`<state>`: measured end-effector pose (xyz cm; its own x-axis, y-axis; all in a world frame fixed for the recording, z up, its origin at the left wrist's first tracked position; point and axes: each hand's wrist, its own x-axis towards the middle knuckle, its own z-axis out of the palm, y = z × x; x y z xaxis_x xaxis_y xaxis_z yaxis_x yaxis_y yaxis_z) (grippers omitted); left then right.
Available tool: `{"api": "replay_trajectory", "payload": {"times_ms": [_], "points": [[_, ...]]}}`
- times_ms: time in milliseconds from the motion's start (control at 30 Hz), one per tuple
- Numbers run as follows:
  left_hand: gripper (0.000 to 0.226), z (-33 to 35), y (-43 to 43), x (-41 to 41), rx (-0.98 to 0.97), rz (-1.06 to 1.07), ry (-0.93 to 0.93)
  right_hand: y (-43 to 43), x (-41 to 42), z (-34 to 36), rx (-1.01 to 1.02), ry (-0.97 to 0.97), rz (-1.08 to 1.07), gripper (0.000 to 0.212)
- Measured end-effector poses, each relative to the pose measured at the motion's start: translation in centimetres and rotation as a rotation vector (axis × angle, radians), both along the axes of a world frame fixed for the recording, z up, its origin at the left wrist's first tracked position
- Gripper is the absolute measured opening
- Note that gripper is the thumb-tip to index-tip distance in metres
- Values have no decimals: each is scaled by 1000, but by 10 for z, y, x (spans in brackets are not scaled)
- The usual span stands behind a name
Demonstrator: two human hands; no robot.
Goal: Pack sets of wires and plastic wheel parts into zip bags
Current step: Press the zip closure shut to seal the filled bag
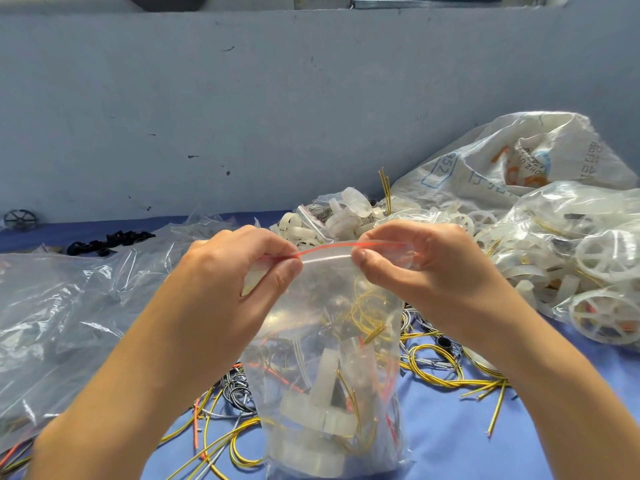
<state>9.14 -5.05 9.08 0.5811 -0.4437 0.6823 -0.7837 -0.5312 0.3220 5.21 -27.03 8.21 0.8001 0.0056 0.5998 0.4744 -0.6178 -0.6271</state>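
Note:
A clear zip bag (322,306) with a red seal strip hangs upright in front of me above the blue table. My left hand (249,271) pinches the left end of the strip between thumb and fingers. My right hand (412,261) pinches the right end. Inside the bag lie white plastic wheel parts (322,410), a coil of yellow wire (369,308) and some red and grey wires. The bag's bottom is cut off by the lower edge of the view.
Loose yellow, grey and red wires (446,372) lie on the blue table (446,441). Empty clear bags (69,306) are heaped at left. White wheels (602,258) and packed bags pile at right, below a white woven sack (519,157). Black parts (110,242) sit far left by the grey wall.

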Motion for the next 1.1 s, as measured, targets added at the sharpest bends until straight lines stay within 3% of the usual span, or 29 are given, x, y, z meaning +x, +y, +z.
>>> {"api": "replay_trajectory", "payload": {"times_ms": [400, 733, 1100], "points": [[21, -4, -18, -7, 48, -16, 18, 13, 2, -5, -260, -225, -21, 7], [18, -2, -17, -8, -5, 1, 102, 19, 0, -7, -269, -208, -125, 16], [11, -4, 10, -1, 16, 4, 44, -10, 2, -10, -218, -253, -348, 13]]}}
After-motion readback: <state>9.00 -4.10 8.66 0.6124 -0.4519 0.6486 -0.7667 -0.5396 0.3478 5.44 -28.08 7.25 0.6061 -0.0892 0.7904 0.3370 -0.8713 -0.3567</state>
